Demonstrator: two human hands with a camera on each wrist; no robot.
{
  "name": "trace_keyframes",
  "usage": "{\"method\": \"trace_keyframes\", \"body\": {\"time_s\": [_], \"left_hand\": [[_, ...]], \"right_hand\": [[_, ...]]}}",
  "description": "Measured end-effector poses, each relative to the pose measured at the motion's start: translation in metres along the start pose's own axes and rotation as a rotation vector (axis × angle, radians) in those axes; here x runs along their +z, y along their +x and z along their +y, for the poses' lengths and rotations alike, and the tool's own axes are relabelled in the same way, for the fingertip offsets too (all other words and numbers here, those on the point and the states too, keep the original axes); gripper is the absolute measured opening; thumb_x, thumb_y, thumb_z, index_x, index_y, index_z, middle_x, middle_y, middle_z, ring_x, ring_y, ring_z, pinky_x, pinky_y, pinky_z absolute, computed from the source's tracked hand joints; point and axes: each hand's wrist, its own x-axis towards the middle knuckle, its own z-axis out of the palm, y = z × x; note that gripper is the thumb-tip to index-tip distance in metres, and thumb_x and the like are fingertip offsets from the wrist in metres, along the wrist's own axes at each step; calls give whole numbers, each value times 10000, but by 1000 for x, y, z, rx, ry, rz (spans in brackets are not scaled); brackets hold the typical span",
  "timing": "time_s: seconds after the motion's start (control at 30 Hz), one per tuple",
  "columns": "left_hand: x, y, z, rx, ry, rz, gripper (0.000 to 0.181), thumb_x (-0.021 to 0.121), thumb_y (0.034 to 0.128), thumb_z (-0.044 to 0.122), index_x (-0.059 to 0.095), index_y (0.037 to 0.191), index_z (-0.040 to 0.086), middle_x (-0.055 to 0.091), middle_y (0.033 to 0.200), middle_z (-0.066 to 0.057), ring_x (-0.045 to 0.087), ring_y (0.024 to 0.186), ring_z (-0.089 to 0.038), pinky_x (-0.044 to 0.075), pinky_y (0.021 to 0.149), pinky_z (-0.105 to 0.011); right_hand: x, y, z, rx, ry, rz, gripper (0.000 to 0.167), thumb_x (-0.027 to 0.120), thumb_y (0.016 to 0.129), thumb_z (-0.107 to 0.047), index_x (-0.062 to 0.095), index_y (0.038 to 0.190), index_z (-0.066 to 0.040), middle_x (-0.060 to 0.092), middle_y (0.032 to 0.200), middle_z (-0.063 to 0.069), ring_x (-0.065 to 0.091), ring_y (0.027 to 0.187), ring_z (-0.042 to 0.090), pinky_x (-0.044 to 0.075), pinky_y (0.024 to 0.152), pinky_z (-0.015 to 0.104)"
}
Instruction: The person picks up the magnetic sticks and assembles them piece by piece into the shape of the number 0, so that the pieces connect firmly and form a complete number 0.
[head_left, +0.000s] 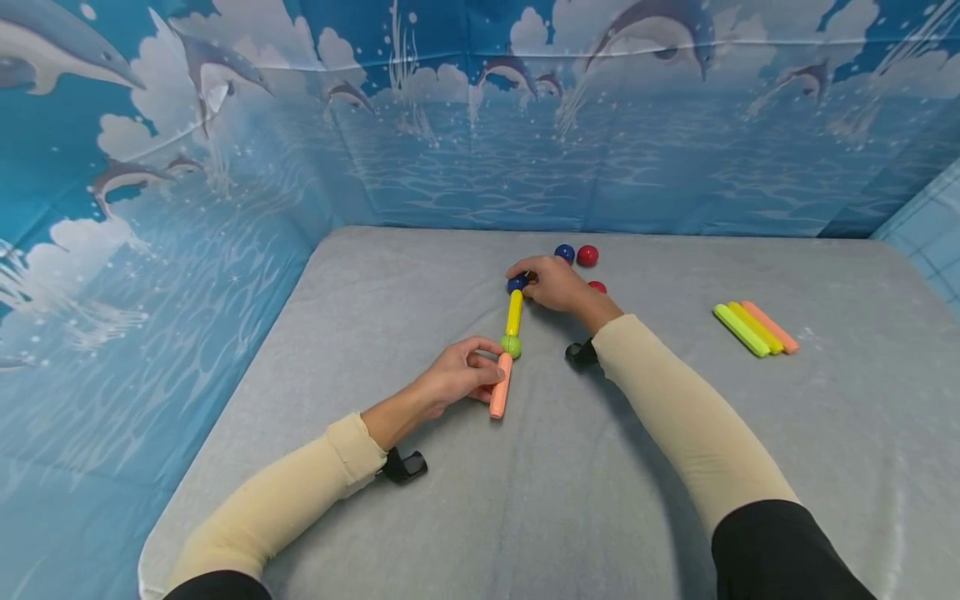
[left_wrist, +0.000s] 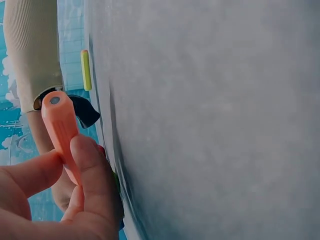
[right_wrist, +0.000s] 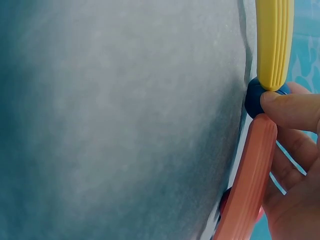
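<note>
My left hand (head_left: pixel 467 372) pinches an orange stick (left_wrist: pixel 62 122) between thumb and fingers; a small grey disc shows in its free end. The stick's far end meets a light green ball (head_left: pixel 511 346). From that ball a yellow stick (head_left: pixel 513 313) runs to a dark blue ball (head_left: pixel 517 283). My right hand (head_left: pixel 558 285) pinches this blue ball, the thumb lying on it in the right wrist view. There, a second orange stick (right_wrist: pixel 247 180) also meets the blue ball and runs beside the palm; the hand hides it in the head view.
Behind the right hand lie another blue ball (head_left: pixel 565 252) and a red ball (head_left: pixel 588 256); a second red ball (head_left: pixel 597 287) is partly hidden by that wrist. A lime stick (head_left: pixel 741 330), a yellow one (head_left: pixel 756 327) and an orange one (head_left: pixel 771 326) lie together on the right of the grey-covered table (head_left: pixel 600 500).
</note>
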Motion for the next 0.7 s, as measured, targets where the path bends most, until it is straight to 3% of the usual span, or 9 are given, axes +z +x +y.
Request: {"method": "trace_keyframes", "body": {"time_s": [0.7], "left_hand": [[2,2,1,-41,1,9,366,668,926,56,559,1275,66,692,1014,-101,661,677,-115,576,637,-246]], "right_hand": [[1,1,0,21,3,-10,353,609,937,-7,668,1271,-108,608,1370,139,570,1119,294,492,1037,473]]}}
